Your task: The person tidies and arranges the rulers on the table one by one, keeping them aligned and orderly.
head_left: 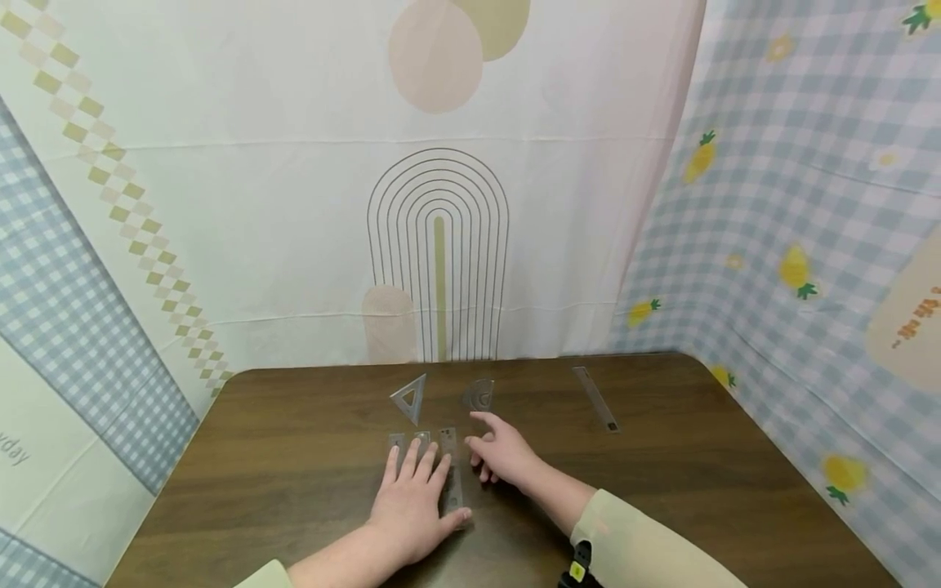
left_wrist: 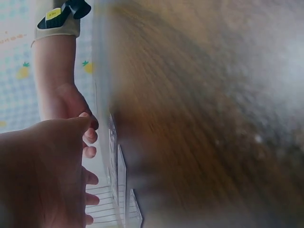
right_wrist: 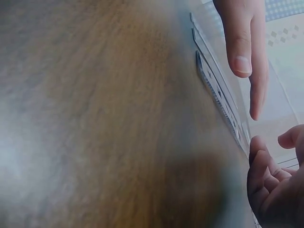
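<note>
My left hand lies with its fingers spread over several clear plastic rulers side by side. Their top ends show past the fingertips: a left ruler, a middle one and a right one. The rest of the left and middle rulers is hidden under the hand. Just right of them is my right hand, holding nothing, its index finger extended and the others loosely bent. Beyond that fingertip lies a clear protractor. A clear set square sits left of the protractor.
Farther right on the brown wooden table lies another clear ruler, slanted. A patterned cloth hangs behind the table, and a checked cloth hangs at the right. A black wrist device is strapped over the right sleeve.
</note>
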